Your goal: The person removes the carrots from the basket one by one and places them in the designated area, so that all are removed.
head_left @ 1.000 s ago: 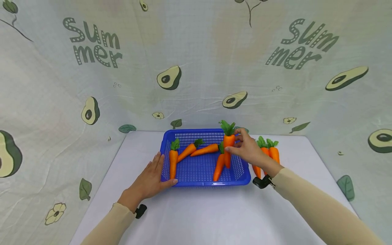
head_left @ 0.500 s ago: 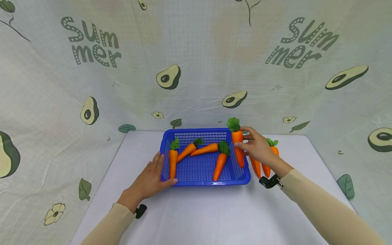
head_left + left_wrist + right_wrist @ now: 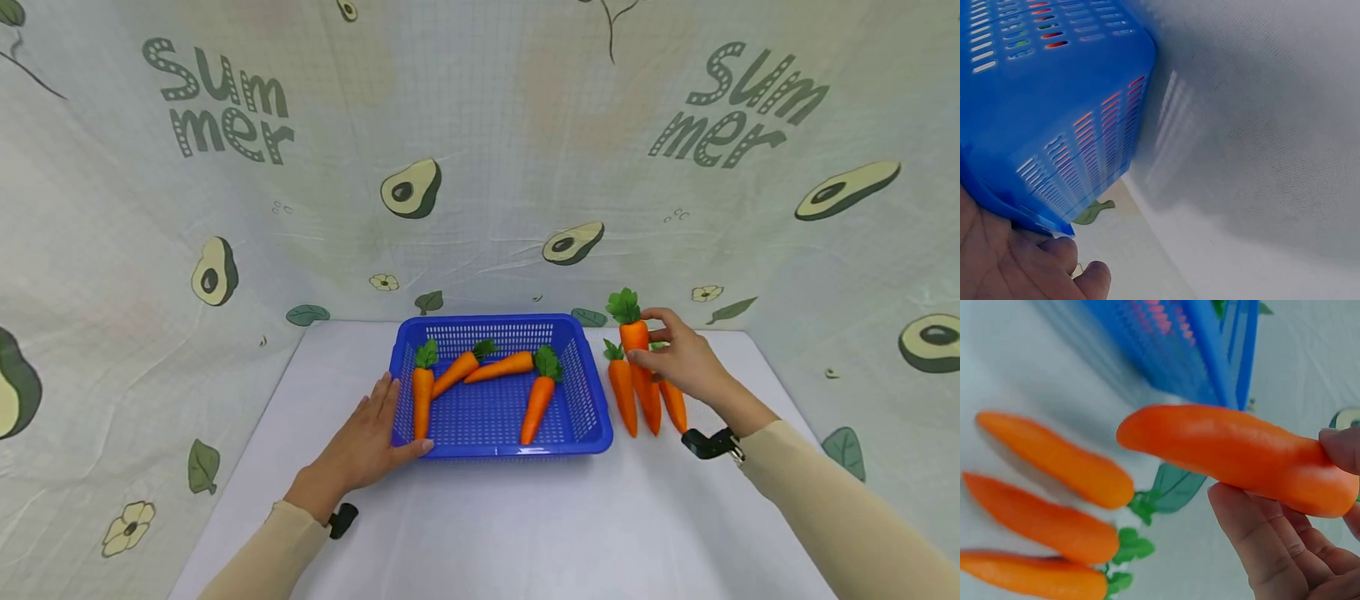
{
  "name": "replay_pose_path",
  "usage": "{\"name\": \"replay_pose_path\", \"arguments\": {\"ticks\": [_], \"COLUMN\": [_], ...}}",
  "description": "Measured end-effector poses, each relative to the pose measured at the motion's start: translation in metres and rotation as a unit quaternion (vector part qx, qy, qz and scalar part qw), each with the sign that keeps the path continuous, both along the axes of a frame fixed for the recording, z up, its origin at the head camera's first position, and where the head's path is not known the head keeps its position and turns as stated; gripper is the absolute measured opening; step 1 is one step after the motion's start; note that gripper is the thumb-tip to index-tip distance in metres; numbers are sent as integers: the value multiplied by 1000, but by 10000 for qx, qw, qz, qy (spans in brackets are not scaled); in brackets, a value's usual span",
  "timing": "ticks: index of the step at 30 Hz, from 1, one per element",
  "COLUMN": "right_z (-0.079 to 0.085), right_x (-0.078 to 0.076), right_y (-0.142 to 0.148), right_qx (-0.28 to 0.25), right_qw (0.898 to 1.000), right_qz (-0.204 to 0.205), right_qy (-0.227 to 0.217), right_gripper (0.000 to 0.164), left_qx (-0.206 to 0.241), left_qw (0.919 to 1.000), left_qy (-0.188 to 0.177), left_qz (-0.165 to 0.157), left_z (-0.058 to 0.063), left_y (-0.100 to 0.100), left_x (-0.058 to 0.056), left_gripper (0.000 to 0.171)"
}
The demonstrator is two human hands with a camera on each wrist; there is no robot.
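In the head view my left hand [image 3: 358, 442] rests against the left side of the blue plastic basket [image 3: 498, 451], fingers straight, thumb over the front rim. My right hand [image 3: 686, 360] pinches an orange carrot [image 3: 1229, 453] with green leaves between thumb and fingers. It hangs above the table, right of the basket, tip down. Beneath it lie a carrot [image 3: 621, 388] and two others side by side, partly covered by the held carrot and the hand. The right wrist view shows these carrots [image 3: 1054, 456] lying apart from the held one.
Inside the basket lie several carrots, among them an upright-lying one [image 3: 422, 404] at the left and another [image 3: 538, 408] at the right. A white cloth covers the table [image 3: 487, 533]. A printed curtain [image 3: 480, 125] stands close behind.
My right hand has carried the carrot from above the basket rightward, past its right rim, to over the carrots on the table. The left hand stays on the basket.
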State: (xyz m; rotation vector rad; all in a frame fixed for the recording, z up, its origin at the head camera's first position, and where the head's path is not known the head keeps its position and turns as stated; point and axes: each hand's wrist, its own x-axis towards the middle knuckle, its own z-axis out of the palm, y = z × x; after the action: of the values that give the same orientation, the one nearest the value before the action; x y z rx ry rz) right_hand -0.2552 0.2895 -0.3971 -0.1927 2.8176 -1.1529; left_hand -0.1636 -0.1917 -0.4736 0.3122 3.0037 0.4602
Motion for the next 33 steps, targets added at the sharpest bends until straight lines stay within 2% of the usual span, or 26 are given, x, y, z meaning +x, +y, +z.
{"name": "replay_pose_path", "arguments": {"ticks": [11, 15, 20, 29, 33], "right_z": [-18, -26, -39, -69, -80], "right_x": [-2, -7, -15, -23, -25], "right_y": [57, 78, 99, 117, 119], "right_qx": [386, 651, 733, 597, 584], "right_qw": [9978, 9954, 9923, 9861, 9847], "right_qz": [-530, -663, -846, -993, -1007], "right_qy": [-30, -211, -526, -1192, -1294], "right_gripper": [73, 71, 70, 75, 75], "left_qx": [85, 69, -56, -81, -56], "left_qw": [10000, 10000, 10000, 9999, 9999], "left_qy": [-25, -51, -15, -74, -96], "left_qz": [28, 3, 30, 34, 45], "left_z": [0, -1, -1, -1, -1], "left_y": [0, 0, 0, 0, 1], "left_x": [0, 0, -1, -2, -2], "left_gripper": [120, 120, 121, 123, 123]}}
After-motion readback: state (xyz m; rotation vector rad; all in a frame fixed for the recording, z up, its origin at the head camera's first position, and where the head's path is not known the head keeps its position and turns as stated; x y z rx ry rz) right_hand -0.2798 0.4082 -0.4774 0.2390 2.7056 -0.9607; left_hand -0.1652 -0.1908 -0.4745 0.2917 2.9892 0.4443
